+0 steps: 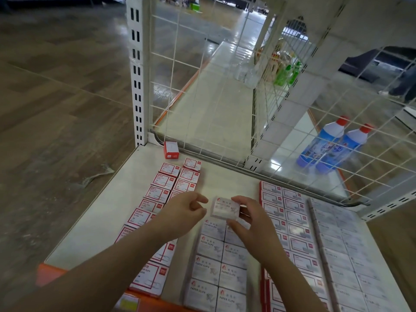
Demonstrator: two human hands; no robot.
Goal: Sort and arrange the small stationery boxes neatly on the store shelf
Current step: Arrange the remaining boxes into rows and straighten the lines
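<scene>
- Two bare hands are reaching over a pale, smooth store shelf (126, 199) edged in orange at the front.
- The right hand (254, 219) is holding a small white paper-clip box (225, 209); its grip is narrow, with the fingers curling over the box's far right edge and the thumb pressing the near edge.
- The held box is sitting between the two hands, tilted, just above the far end of a block of matching boxes.
- The left hand (183, 212) is hovering just beside the box's left edge, apart from it, fingers loosely curling round nothing.
- The white paper-clip boxes (216, 273) are lying flat in two tidy columns, rectangular cardboard with grey print.
- Red-bordered boxes (165, 183) are lying in two columns to the left, partly under the left forearm.
- One red box (171, 149) is standing alone near the back corner.
- More red-trimmed boxes (290, 219) and pale grey boxes (344, 244) are filling the right side in close rows.
- A white wire grid panel (225, 86) is rising behind the shelf.
- Two blue plastic bottles (333, 145) with red caps are standing behind the grid.
</scene>
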